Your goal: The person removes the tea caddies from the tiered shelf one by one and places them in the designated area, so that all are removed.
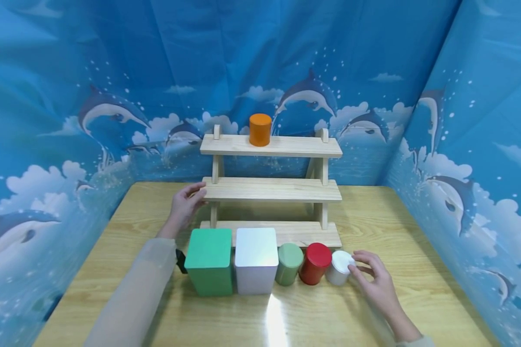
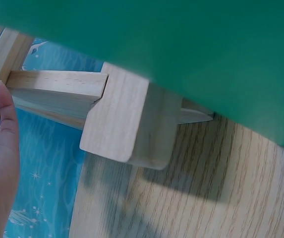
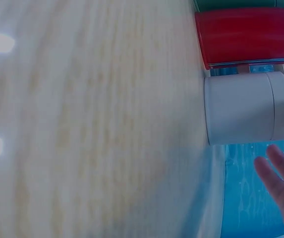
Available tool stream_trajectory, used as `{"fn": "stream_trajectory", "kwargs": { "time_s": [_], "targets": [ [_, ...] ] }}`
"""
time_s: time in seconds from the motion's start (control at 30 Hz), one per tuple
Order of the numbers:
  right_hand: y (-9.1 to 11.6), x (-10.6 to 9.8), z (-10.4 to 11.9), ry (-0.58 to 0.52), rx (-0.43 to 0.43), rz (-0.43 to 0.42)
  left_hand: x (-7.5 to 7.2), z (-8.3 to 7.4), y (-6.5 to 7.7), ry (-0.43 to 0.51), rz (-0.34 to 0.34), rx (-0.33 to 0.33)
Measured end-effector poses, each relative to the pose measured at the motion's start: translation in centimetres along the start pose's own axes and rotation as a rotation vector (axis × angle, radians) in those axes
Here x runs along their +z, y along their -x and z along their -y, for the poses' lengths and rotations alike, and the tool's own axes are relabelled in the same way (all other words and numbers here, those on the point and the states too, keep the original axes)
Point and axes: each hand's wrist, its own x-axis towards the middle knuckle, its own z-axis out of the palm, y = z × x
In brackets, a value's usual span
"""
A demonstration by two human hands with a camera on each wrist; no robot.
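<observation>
My left hand [image 1: 185, 205] is at the left end of the middle board of a three-tier wooden shelf [image 1: 271, 189], pinching the board's end. In the left wrist view the thumb [image 2: 5, 109] lies against the board's edge; most other fingers are hidden. On the right, my right hand [image 1: 375, 279] has its fingers spread beside the lid of a small white can [image 1: 338, 274], fingertips right at the rim. The right wrist view shows loosely extended fingers [image 3: 275, 171] near the lid end of that white can [image 3: 241, 107], not wrapped round it.
A green box [image 1: 210, 270], a white box [image 1: 255, 267], a light green can [image 1: 289, 265] and a red can [image 1: 316, 265] stand in a row before the shelf. An orange can [image 1: 260, 130] sits on the top board. Blue dolphin curtains [image 1: 260, 58] enclose the wooden table [image 1: 226, 318].
</observation>
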Motion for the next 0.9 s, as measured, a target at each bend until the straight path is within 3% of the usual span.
{"fn": "stream_trajectory", "kwargs": {
  "time_s": [0.13, 0.5, 0.73, 0.9],
  "targets": [
    [-0.1, -0.1, -0.2, 0.004, -0.027, -0.004, 0.0, 0.0, 0.0, 0.002, 0.004, 0.001],
    [-0.2, -0.6, -2.3, 0.038, 0.016, -0.017, 0.1, 0.0, -0.2, 0.009, 0.0, 0.01],
    [-0.7, -0.4, -2.1, 0.034, -0.003, -0.034, 0.2, 0.0, -0.2, 0.012, 0.009, 0.019],
    [-1.4, -0.1, -0.6, 0.039, -0.012, -0.041, 0.0, 0.1, -0.1, 0.018, 0.005, 0.02]
  ]
}}
